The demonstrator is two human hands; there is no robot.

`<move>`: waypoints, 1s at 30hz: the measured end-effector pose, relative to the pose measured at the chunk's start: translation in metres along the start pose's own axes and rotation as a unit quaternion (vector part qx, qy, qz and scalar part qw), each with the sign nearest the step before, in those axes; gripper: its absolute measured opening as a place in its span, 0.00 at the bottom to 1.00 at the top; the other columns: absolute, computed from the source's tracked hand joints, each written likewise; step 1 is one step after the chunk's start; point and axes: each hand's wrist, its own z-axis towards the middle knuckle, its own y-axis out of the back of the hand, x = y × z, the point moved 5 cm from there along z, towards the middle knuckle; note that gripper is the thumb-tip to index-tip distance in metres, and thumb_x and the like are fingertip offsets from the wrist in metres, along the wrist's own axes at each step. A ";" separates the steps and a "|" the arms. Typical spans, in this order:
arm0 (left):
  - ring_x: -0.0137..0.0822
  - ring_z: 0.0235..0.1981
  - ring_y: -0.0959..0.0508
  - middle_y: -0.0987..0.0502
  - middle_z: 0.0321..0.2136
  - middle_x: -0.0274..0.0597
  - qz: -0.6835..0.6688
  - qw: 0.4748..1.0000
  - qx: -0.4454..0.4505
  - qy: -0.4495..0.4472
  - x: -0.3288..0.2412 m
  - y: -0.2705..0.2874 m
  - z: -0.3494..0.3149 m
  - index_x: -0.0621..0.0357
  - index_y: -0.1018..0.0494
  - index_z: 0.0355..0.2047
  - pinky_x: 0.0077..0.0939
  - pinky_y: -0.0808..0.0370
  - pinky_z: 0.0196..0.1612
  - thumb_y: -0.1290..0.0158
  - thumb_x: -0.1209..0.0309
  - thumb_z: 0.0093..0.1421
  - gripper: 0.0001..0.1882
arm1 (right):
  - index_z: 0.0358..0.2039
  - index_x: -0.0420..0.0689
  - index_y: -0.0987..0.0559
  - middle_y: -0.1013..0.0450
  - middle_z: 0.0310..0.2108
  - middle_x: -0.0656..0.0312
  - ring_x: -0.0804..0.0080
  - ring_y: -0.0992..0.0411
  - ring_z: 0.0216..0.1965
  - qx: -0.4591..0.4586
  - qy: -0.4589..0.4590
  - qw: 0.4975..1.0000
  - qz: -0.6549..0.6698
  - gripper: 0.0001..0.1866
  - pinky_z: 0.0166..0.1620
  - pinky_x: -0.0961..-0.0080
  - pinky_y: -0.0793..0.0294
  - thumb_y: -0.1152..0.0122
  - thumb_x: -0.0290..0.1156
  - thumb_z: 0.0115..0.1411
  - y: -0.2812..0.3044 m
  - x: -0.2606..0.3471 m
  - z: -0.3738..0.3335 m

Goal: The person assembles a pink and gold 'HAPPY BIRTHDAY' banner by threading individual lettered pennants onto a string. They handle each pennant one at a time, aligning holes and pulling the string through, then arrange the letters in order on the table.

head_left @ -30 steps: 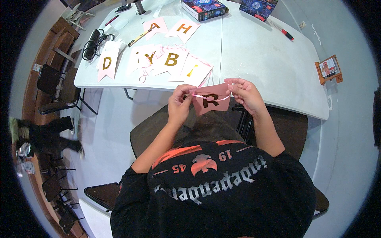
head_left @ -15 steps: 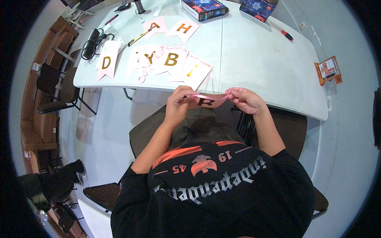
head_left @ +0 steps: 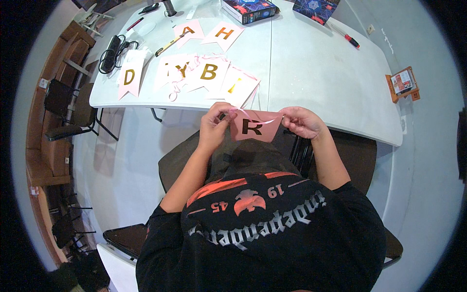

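Between my hands, just off the table's near edge, hangs a pink swallow-tailed bunting flag (head_left: 238, 129) with a dark gold letter. My left hand (head_left: 216, 124) pinches its upper left corner. The upper right corner is in the closed fingers of my right hand (head_left: 302, 122). A thin pink ribbon (head_left: 262, 121) runs from one hand to the other, sagging across the flag's face. Beyond my left hand, more flags lie on the table, overlapping, among them a white-looking one (head_left: 248, 92) with loose pink ribbon (head_left: 191, 63) around them.
The white table (head_left: 321, 87) carries a utility knife (head_left: 171, 45), a black power strip with cable (head_left: 112, 53), a blue box (head_left: 250, 10) and a red-handled screwdriver (head_left: 351, 41). An orange calendar stand (head_left: 403, 83) is at the right edge. A chair (head_left: 73, 104) stands left.
The flag has tipped so that its lettered face shows more fully, and the ribbon now droops across it. Both hands still grip the top corners. The person in black at lower left has moved lower.
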 end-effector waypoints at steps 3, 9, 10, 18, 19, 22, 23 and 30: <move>0.26 0.38 0.30 0.28 0.36 0.36 -0.035 0.999 0.001 0.029 0.002 0.000 0.001 0.60 0.25 0.35 0.18 0.34 0.43 0.47 0.83 0.54 0.09 | 0.35 0.35 0.26 0.29 0.19 0.62 0.84 0.33 0.20 -0.007 0.004 1.000 -0.014 0.12 0.16 0.91 0.38 0.50 0.32 0.61 -0.003 0.001 0.000; 0.25 0.37 0.30 0.28 0.35 0.35 -0.031 0.999 0.002 0.040 0.001 -0.001 0.002 0.60 0.25 0.35 0.17 0.34 0.41 0.48 0.84 0.53 0.10 | 0.34 0.34 0.27 0.38 0.17 0.68 0.86 0.45 0.15 -0.025 0.008 0.999 -0.027 0.13 0.15 0.92 0.45 0.52 0.33 0.63 -0.011 -0.001 0.003; 0.25 0.36 0.30 0.28 0.35 0.35 -0.031 0.999 0.000 0.043 0.001 -0.001 0.002 0.60 0.25 0.35 0.17 0.34 0.41 0.48 0.84 0.53 0.10 | 0.34 0.35 0.27 0.37 0.17 0.67 0.86 0.44 0.15 -0.027 0.006 0.999 -0.030 0.13 0.15 0.92 0.44 0.52 0.33 0.63 -0.012 -0.001 0.003; 0.21 0.28 0.32 0.32 0.31 0.33 -0.061 0.993 0.008 0.097 0.003 -0.001 0.001 0.62 0.26 0.36 0.14 0.31 0.22 0.49 0.84 0.54 0.09 | 0.32 0.37 0.26 0.32 0.19 0.64 0.86 0.40 0.15 -0.029 -0.014 0.999 0.004 0.08 0.15 0.91 0.44 0.48 0.29 0.60 -0.008 -0.008 0.008; 0.21 0.28 0.32 0.32 0.31 0.33 -0.074 0.993 0.011 0.096 0.003 -0.001 0.002 0.62 0.26 0.36 0.14 0.31 0.20 0.49 0.84 0.55 0.09 | 0.32 0.38 0.26 0.32 0.19 0.64 0.86 0.40 0.15 -0.022 -0.018 1.000 0.002 0.08 0.15 0.91 0.44 0.48 0.29 0.60 -0.008 -0.009 0.009; 0.21 0.27 0.32 0.32 0.30 0.33 -0.057 0.994 0.004 0.095 0.003 -0.001 0.002 0.63 0.26 0.37 0.14 0.30 0.21 0.49 0.83 0.55 0.10 | 0.31 0.38 0.26 0.32 0.19 0.65 0.87 0.41 0.15 -0.001 -0.016 1.000 -0.007 0.08 0.15 0.92 0.44 0.47 0.30 0.60 -0.009 -0.008 0.011; 0.21 0.27 0.32 0.32 0.30 0.33 -0.059 0.994 0.008 0.092 0.003 -0.001 0.002 0.62 0.26 0.37 0.14 0.31 0.22 0.49 0.83 0.55 0.10 | 0.31 0.38 0.26 0.32 0.19 0.66 0.87 0.41 0.15 0.006 -0.013 1.000 -0.010 0.08 0.15 0.92 0.44 0.47 0.30 0.60 -0.010 -0.008 0.010; 0.20 0.26 0.33 0.31 0.30 0.30 -0.043 0.991 0.010 0.123 0.009 0.003 0.001 0.60 0.26 0.38 0.16 0.32 0.28 0.48 0.80 0.55 0.10 | 0.31 0.42 0.28 0.35 0.22 0.69 0.88 0.40 0.21 0.018 0.036 0.998 -0.051 0.08 0.18 0.94 0.46 0.48 0.33 0.61 -0.017 0.000 0.010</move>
